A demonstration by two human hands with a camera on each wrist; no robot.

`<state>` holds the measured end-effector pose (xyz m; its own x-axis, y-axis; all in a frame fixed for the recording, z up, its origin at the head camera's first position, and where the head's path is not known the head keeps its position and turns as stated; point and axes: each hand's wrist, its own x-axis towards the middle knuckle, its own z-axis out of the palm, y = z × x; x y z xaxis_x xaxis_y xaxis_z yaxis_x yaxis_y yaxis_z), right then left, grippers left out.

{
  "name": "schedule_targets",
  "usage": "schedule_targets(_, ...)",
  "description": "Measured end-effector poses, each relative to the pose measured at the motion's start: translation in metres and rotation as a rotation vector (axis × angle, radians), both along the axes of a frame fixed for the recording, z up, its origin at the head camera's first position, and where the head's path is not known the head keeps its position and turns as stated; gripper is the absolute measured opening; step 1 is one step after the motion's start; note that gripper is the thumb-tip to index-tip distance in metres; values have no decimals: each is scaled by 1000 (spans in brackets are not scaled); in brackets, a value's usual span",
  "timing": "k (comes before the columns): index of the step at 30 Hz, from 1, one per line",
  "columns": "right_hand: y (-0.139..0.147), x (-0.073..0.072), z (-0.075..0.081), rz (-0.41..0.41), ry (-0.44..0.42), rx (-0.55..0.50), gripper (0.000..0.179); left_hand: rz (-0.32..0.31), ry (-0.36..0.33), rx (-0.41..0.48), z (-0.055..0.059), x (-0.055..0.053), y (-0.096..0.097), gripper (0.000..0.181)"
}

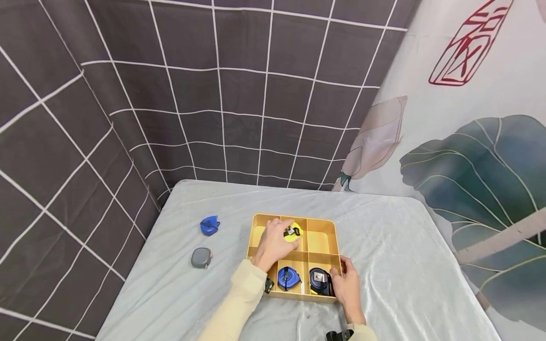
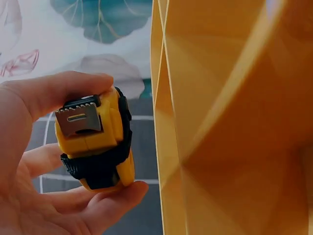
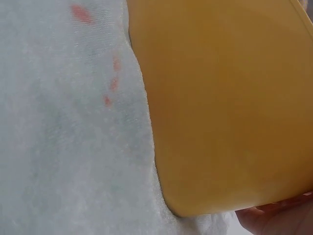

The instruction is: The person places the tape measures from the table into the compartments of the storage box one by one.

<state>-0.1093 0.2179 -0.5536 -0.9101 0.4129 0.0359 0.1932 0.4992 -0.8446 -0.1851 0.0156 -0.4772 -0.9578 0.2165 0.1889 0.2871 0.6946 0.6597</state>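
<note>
My left hand (image 1: 275,242) grips a yellow tape measure (image 1: 293,232) with a black strap, over the back middle compartment of a yellow divided box (image 1: 294,297). In the left wrist view the tape measure (image 2: 90,139) sits between thumb and fingers, its metal hook facing the camera, beside the box's wall (image 2: 171,147). At the box's right side my right hand (image 1: 347,284) holds the wall, thumb over the rim by a black tape measure (image 1: 319,279) in the front right compartment. A blue tape measure (image 1: 288,278) lies in the front middle compartment. The right wrist view shows the box's outer side (image 3: 230,107).
Left of the box, another blue tape measure (image 1: 209,226) and a grey tape measure (image 1: 201,257) lie on the pale cloth-covered table (image 1: 179,303). Dark grid-patterned curtains (image 1: 243,90) stand behind and left; a lotus-print curtain (image 1: 426,142) hangs to the right.
</note>
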Motion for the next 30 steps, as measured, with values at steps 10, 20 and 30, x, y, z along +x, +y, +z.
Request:
schedule_targets(10,-1,1,-1,18,5,0,39,-115,-7,-65,-4,-6,36,58)
schedule_targets(20,1,1,-2,21,4,21,39,-204,-15,-68,-9,-14,71,62)
schedule_targets(30,3,1,-3,28,7,1,39,-283,12,-89,-22,-20,89,61)
